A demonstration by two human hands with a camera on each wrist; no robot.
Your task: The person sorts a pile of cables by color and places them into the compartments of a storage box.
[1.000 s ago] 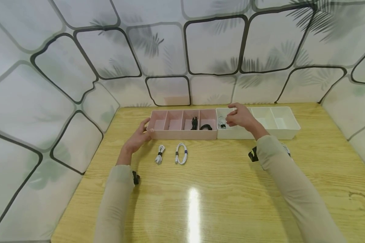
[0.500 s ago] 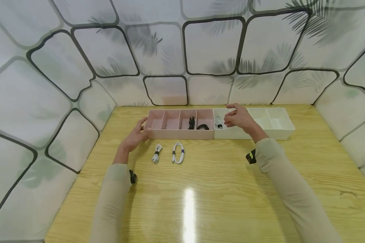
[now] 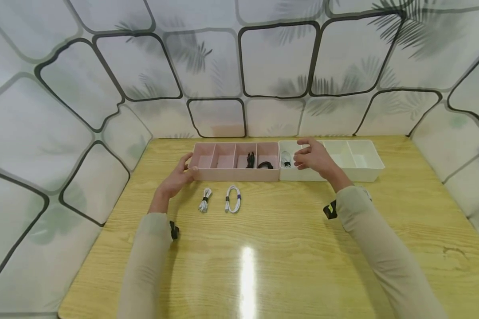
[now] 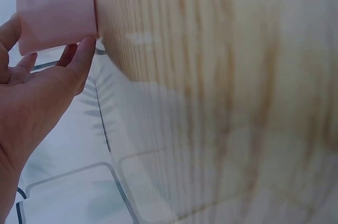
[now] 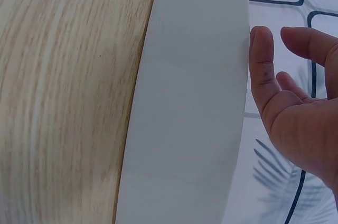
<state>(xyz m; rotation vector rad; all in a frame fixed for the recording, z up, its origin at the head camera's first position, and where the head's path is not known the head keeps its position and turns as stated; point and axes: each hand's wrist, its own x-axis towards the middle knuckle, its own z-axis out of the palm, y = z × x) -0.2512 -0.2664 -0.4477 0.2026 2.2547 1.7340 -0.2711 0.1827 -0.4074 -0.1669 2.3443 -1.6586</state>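
Note:
A pink divided box (image 3: 239, 175) stands end to end with a white divided box (image 3: 343, 175). My left hand (image 3: 176, 179) rests its fingertips against the pink box's left end; in the left wrist view, the thumb and fingers touch that end wall (image 4: 55, 7) without wrapping round it. Over the white box's left part hovers my right hand (image 3: 319, 159), fingers loosely bent, holding nothing. Below it, a bundled cable (image 3: 286, 159) with a black tie lies in the leftmost white compartment. Two black cables, one upright (image 3: 250, 160) and one coiled (image 3: 265, 165), occupy the pink box's two right compartments.
On the wooden table (image 3: 287, 248), in front of the pink box, lie a folded white cable (image 3: 205, 200) and a looped white cable (image 3: 238, 201). A patterned cloth wall (image 3: 279, 62) rises close behind the boxes.
The head view has shifted slightly, so everything sits a little further left in it. Both hands keep nearly the same places at the boxes.

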